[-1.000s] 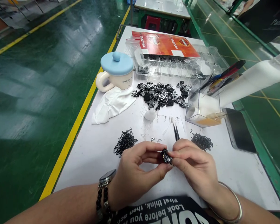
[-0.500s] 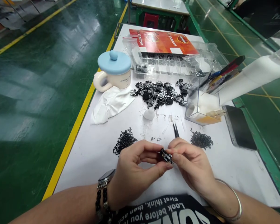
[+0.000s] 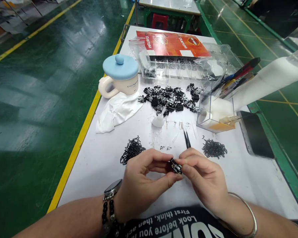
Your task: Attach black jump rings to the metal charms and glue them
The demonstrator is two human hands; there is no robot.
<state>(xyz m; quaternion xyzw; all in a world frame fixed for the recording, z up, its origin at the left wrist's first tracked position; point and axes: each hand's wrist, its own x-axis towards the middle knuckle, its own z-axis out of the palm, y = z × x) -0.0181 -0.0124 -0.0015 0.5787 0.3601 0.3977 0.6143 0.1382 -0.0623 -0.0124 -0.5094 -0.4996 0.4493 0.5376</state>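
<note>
Left hand (image 3: 141,185): near, left of centre, curled inward, thumb and fingers pinched together.
Right hand (image 3: 203,180): near, right of centre, curled the same way, also pinching.
Fingertips (image 3: 186,161): both hands' close together at the middle, nearly meeting.
Forearms (image 3: 270,221): bare, angling in from the near left and right edges.

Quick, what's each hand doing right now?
Left hand: closed, pinching a small black metal part.
Right hand: closed on the same part, black tweezers apparently tucked in it.
</note>
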